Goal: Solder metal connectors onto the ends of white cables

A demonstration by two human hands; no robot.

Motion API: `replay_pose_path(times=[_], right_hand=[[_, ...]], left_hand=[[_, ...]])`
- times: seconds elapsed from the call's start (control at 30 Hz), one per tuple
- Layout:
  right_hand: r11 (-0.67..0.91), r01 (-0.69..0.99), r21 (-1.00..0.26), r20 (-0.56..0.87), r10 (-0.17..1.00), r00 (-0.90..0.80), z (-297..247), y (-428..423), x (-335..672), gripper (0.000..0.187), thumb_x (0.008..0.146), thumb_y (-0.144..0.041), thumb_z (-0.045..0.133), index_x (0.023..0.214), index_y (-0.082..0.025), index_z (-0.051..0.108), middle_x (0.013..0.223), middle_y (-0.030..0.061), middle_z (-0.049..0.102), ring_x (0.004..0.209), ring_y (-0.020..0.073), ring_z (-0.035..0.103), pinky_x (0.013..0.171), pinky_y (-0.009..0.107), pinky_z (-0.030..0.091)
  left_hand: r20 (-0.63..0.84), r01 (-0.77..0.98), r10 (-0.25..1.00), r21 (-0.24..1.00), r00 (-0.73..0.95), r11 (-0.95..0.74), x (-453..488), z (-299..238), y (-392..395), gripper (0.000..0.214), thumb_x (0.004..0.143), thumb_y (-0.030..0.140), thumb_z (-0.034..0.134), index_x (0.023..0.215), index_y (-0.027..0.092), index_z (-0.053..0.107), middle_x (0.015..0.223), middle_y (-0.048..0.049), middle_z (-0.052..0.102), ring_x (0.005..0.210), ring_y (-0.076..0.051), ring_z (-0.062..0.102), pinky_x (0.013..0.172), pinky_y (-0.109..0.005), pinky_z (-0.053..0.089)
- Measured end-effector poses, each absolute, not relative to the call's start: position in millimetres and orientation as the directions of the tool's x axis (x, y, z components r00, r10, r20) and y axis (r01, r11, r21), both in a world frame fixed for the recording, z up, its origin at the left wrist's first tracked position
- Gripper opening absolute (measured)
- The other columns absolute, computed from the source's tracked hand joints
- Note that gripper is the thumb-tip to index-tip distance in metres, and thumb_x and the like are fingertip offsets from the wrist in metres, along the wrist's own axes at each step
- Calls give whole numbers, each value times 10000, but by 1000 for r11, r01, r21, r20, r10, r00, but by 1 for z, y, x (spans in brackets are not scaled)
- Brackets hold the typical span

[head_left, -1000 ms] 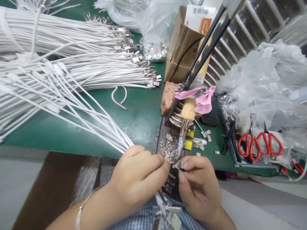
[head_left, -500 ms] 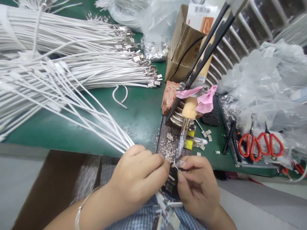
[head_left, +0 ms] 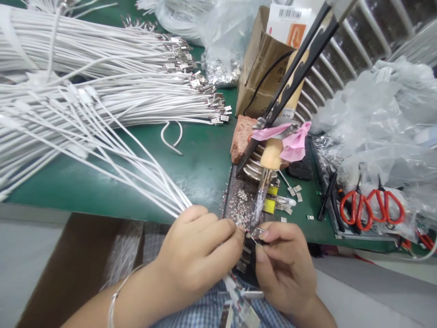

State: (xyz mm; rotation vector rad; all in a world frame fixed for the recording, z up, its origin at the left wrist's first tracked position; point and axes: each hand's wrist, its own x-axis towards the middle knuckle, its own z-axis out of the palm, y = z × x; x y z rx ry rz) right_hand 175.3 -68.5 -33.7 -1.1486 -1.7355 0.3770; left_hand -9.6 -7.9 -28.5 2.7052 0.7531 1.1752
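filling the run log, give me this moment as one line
left hand: holding white cables; right hand: pinching small metal connector; soldering iron: tip near connector

On the table (head_left: 205, 177) before you, the cable bundles (head_left: 102, 50) lie at the left, with a short cable piece (head_left: 167, 139) in front. The cardboard box (head_left: 256, 68) stands to their right, behind the brick (head_left: 242, 136). The soldering iron (head_left: 271, 155) lies right of that brick, its tip just behind the gap between your left hand (head_left: 201, 248) and right hand (head_left: 290, 264). Farther right, scissors (head_left: 357, 209) lie before plastic bags (head_left: 378, 100).
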Motion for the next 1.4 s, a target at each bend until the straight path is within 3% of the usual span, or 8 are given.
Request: replay_pose_path(times=[0.43,0.77,1.03,1.4], right_hand=[[511,537,-671,563,823,-80,-32,-67,173,252,800,15,552,924,-203,578,934,36,562,833,167,652,701,313,632],[511,551,-660,576,815,-66,-33,-66,172,237,796,38,559,891,-178,577,946,22,529,867,135,629,781,269,602],[490,493,-719,551,834,-26,-35,-70,172,241,786,24,573,898,-188,591,954,38,559,855,167,652,725,313,604],[496,506,-706,549,834,-53,-35,-71,172,245,787,13,577,927,-186,607,962,41,565,862,174,655,716,322,614]], left_hand=[[650,406,483,280,587,-870,-10,-31,-11,269,1001,102,379,911,120,633,775,-53,703,593,-157,543,574,-355,301],[669,401,479,283,568,-871,-9,-28,-11,241,996,92,413,926,93,643,756,-58,690,604,-164,561,580,-353,314],[656,397,489,299,575,-868,-11,-28,-12,221,981,89,426,927,103,640,766,-56,693,600,-162,548,579,-351,319],[625,404,506,312,594,-860,-12,-32,-13,253,996,93,405,920,113,646,780,-48,697,613,-158,554,587,-353,320]])
